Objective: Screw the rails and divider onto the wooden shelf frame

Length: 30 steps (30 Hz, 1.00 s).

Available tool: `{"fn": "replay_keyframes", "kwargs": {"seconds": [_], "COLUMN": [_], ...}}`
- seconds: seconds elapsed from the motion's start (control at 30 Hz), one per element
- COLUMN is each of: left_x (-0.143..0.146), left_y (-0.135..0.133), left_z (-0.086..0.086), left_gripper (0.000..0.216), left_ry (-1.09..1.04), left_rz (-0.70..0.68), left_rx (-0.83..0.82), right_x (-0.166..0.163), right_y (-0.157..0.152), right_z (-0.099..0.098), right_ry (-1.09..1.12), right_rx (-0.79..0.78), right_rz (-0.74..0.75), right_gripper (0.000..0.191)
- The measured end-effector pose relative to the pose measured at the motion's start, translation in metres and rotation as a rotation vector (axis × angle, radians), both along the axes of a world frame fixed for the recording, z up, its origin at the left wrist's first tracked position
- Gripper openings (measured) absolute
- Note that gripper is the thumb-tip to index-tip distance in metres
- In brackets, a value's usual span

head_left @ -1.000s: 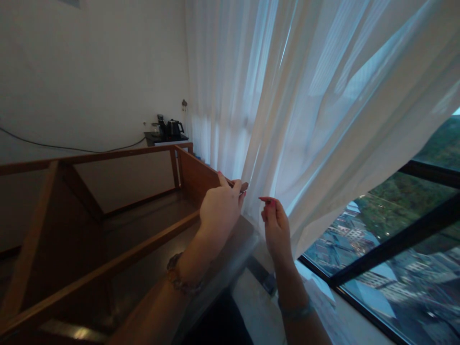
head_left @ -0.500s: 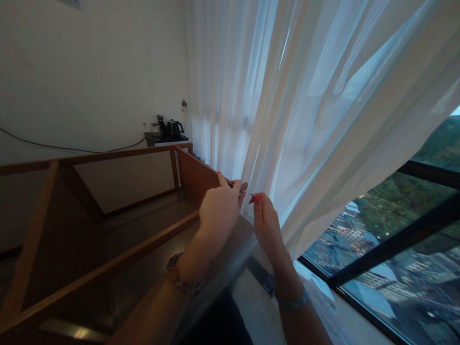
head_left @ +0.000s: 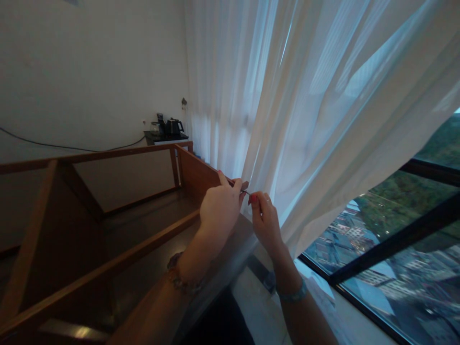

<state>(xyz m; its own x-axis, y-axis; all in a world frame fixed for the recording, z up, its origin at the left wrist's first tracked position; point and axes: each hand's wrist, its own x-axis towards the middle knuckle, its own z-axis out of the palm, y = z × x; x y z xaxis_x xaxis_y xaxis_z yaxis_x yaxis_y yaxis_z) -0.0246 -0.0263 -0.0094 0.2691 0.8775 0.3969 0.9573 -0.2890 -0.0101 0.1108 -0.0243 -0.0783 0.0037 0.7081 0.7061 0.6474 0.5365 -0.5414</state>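
My left hand [head_left: 221,203] is closed over the near right corner of a brown wooden furniture frame [head_left: 201,172], one finger stretched along the panel's top edge. The wooden end [head_left: 245,185] juts out just past its fingers. My right hand [head_left: 265,215] pinches a thin, dark metal rod [head_left: 246,192] between thumb and fingertips. The rod's far end meets the left fingertips at the wooden corner. Its exact kind is too small to make out, and the left thumb is mostly hidden.
White sheer curtains [head_left: 230,86] hang right behind the corner. To the right is a dark-framed window [head_left: 395,225]. A black kettle [head_left: 174,126] stands on a small cabinet at the back, with a cable [head_left: 64,146] along the wall.
My right hand has shifted slightly left, and the rod it pinches now reaches the left fingertips at the wooden corner. My left hand has stayed in place.
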Motion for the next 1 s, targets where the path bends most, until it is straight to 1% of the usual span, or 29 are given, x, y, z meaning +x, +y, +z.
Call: {"fn": "replay_keyframes", "kwargs": {"seconds": [0.3,0.47,0.63,0.73,1.0], "left_x": [0.0,-0.0005,-0.0005,-0.0004,-0.0008], "left_y": [-0.0002,0.0011,0.0019,0.0013,0.0017], "left_z": [0.0,0.0004,-0.0016,-0.002,-0.0016], "left_gripper": [0.041,0.04,0.039,0.04,0.041], "left_ry": [-0.005,0.012,0.01,0.01,0.013], "left_rz": [-0.006,-0.009,-0.003,-0.01,-0.003], "left_rx": [-0.015,-0.027,-0.009,0.011,-0.018], "right_x": [0.0019,0.0042,0.0061,0.0066,0.0078], "right_y": [0.004,0.0033,0.0034,0.0042,0.0007], "right_z": [-0.0011,-0.0007,-0.0019,-0.0019,0.0041], "right_ry": [-0.011,-0.082,-0.159,-0.18,-0.246], "right_rx": [-0.012,0.019,0.051,0.035,-0.034], "right_rz": [0.013,0.0,-0.001,-0.012,-0.097], "right_gripper": [0.027,0.028,0.023,0.024,0.027]}}
